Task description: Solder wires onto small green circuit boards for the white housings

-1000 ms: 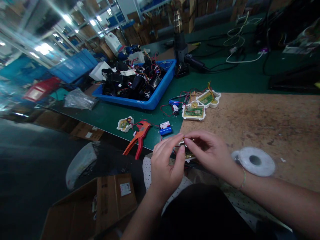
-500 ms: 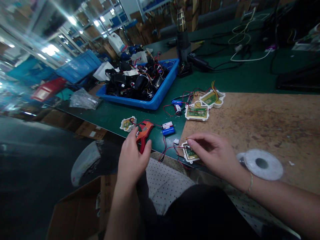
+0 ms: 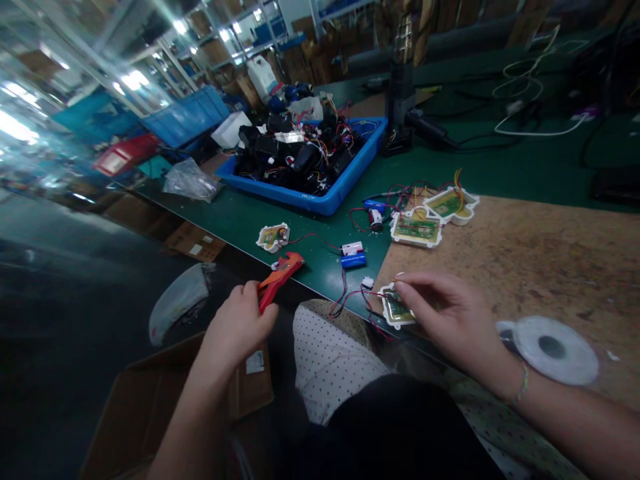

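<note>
My left hand [image 3: 241, 321] is closed around the handles of orange-red wire strippers [image 3: 280, 275], held off the table's front edge. My right hand [image 3: 450, 303] is over a white-framed circuit board [image 3: 395, 308], thumb and forefinger pinched on a thin wire end [image 3: 399, 275]. Red and black leads run from this board toward a white connector [image 3: 367, 283]. Beyond lies a battery pair [image 3: 353, 260], one cell blue and one white. A smaller board in a white case [image 3: 273, 237] sits behind the strippers.
A blue tray [image 3: 320, 203] full of black parts and wires stands at the back, beside an upright heat gun [image 3: 401, 100]. More boards in white cases [image 3: 416, 230] lie on the brown board [image 3: 545, 260]. A white spool [image 3: 557, 350] is right of my right hand.
My left hand has drawn the wire strippers left and toward me, away from the small cased board. The view has shifted; my right hand keeps its pinch above the circuit board.
</note>
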`<state>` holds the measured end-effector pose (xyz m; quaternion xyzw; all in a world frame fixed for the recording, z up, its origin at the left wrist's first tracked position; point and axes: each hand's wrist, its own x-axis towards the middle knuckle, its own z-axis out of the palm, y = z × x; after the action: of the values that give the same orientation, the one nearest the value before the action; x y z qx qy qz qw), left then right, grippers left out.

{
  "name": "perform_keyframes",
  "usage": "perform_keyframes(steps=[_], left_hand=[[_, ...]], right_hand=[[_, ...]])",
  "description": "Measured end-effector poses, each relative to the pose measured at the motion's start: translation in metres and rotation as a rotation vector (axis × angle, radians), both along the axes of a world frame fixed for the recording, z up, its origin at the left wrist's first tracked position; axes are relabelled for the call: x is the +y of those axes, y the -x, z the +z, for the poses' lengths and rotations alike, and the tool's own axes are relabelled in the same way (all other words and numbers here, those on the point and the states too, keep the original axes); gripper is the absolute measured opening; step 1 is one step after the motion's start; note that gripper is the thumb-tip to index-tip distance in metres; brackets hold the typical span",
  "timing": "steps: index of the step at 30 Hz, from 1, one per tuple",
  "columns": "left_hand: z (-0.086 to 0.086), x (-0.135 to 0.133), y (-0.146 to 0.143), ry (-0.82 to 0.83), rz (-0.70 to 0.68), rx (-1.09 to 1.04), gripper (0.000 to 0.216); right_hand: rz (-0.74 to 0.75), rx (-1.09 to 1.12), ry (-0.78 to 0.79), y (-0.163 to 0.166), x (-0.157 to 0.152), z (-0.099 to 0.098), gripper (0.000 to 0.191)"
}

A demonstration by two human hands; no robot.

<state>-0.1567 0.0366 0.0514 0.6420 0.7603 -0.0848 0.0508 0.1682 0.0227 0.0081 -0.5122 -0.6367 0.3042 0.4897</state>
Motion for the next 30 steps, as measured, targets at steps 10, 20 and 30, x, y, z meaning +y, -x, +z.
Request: perform_keyframes(steps=[10, 20, 30], left_hand=[[-0.020, -0.090, -0.065, 0.527, 0.315, -2.021, 0.044], [-0.023, -0.083, -0.081, 0.710, 0.301, -2.195, 0.038], [-0.020, -0.074, -0.074, 0.707, 0.274, -1.980, 0.032]], right_hand=[[0.036, -0.108, -0.081, 0.002, 0.000, -0.002, 0.009], [0.133, -0.222, -0.130, 0.001, -0.004, -0.002, 0.014], [0.170, -0.257, -0.135, -0.001, -0.004, 0.000, 0.012]])
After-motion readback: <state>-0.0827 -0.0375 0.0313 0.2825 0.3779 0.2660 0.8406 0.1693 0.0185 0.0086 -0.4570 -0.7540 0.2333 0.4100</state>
